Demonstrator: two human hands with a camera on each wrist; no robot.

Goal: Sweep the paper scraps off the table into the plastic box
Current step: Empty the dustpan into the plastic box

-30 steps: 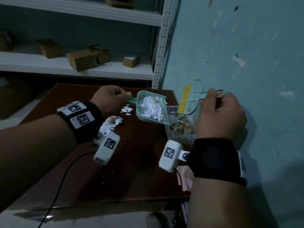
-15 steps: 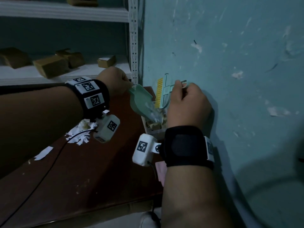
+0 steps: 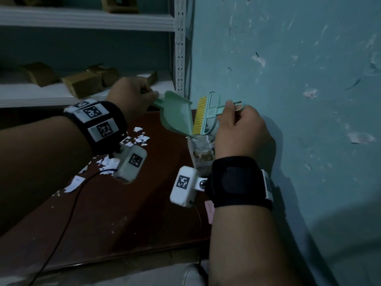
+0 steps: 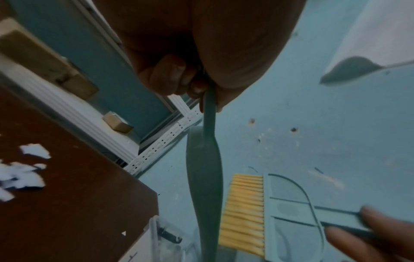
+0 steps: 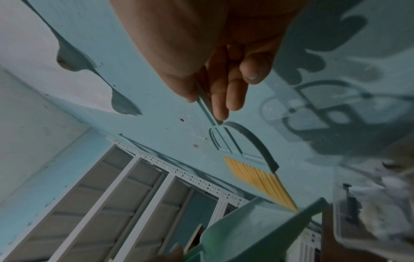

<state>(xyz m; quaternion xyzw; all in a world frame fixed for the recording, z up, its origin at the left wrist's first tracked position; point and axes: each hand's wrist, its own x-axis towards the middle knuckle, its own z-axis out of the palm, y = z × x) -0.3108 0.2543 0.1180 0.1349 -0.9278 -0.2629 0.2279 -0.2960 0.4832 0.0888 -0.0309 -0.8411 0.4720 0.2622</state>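
Note:
My left hand (image 3: 132, 96) grips the handle of a mint green dustpan (image 3: 177, 114), tipped steeply with its lip over the clear plastic box (image 3: 201, 149) at the table's right edge. The right hand (image 3: 241, 129) holds the handle of a small green brush (image 3: 210, 112) with yellow bristles (image 3: 200, 115), which lie against the pan's lip. The box holds paper scraps. White paper scraps (image 3: 138, 137) lie on the brown table (image 3: 127, 213) under my left wrist. The left wrist view shows the dustpan (image 4: 205, 177) edge-on beside the brush (image 4: 268, 212). The right wrist view shows the brush (image 5: 253, 164) above the pan (image 5: 257, 230) and box (image 5: 367, 212).
A teal wall (image 3: 299, 79) rises right behind the box. White metal shelving (image 3: 82, 93) with brown cardboard boxes (image 3: 82, 83) stands behind the table. A black cable (image 3: 68, 213) runs across the table from my left wrist camera. More scraps (image 3: 74, 183) lie toward the left.
The dustpan has tilted from nearly level to steep over the box and its scraps have slid out. The brush has come down against the pan's lip. My view has turned right.

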